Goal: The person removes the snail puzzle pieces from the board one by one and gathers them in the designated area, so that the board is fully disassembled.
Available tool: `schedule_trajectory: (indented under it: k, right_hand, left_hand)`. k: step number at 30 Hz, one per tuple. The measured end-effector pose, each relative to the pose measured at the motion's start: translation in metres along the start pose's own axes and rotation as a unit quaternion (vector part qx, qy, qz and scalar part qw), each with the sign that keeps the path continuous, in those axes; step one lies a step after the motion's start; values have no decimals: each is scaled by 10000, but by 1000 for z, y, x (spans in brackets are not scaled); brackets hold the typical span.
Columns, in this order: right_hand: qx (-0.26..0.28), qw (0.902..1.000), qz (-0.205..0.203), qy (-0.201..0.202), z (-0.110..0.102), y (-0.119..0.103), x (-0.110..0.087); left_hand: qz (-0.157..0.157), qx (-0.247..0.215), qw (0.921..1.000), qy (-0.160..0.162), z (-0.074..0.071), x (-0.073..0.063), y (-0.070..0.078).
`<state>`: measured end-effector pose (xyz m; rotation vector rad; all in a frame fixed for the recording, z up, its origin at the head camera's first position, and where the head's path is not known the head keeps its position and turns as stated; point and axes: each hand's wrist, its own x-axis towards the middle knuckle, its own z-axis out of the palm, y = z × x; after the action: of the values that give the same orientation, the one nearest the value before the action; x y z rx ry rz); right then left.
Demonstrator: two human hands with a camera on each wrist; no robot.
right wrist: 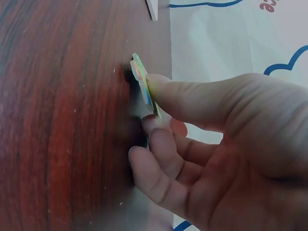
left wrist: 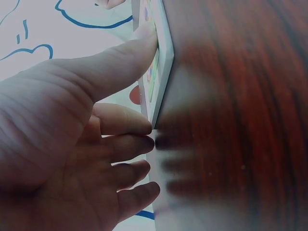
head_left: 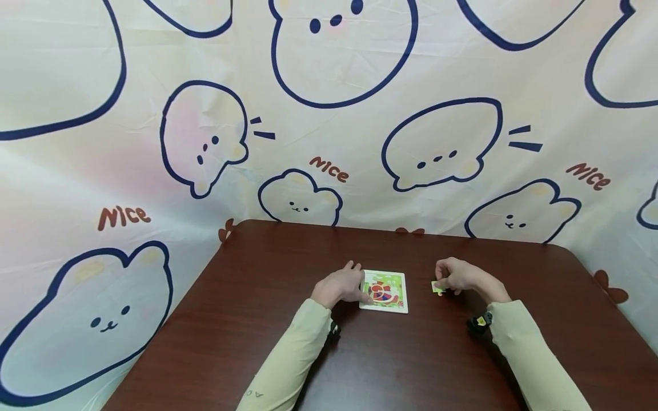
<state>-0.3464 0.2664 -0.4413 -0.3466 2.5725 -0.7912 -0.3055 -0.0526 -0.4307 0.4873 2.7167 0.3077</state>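
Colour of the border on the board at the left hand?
White border, best seen in the head view.

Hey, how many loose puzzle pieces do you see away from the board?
1: a green-edged puzzle piece, pinched in the right hand, to the right of the puzzle board. Others could be hidden by the hands.
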Motion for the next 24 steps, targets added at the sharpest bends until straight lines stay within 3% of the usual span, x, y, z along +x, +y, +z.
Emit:
schedule_trajectory:
  k: [9,16,24]
  right_hand:
    - [-245,9995,119,128,3,-10,-5]
    - [-850,9933,-549,551,7,-36,0]
    - [-786,9921,-776,589,28,-61,16]
  left_hand:
    - [67,264,9996,18,2,1,1]
    - [71,331,9994,19,1,0,2]
    - [85,395,9992,45,0,1,1]
